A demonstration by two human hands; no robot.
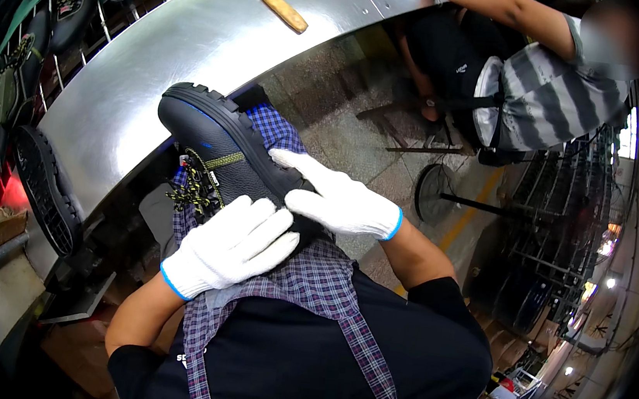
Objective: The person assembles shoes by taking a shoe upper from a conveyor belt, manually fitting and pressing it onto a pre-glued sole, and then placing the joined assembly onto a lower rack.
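A black leather work boot (209,137) with a thick lugged sole and black-and-yellow laces lies tilted over my lap, its toe toward the metal bench. My left hand (234,251), in a white knit glove with a blue cuff, presses on the boot's side near the ankle, fingers side by side. Gloved the same way, my right hand (343,198) grips the sole edge toward the heel, its index finger stretched along the sole. Both hands hold the boot between them. Part of the heel is hidden behind the gloves.
A wooden-handled knife (281,10) lies on the curved metal bench (144,49). Another black sole (46,190) stands at the bench's left end. Boots hang on a rack (59,8) at far left. A co-worker in a striped shirt (555,103) sits at far right, near a floor fan (433,192).
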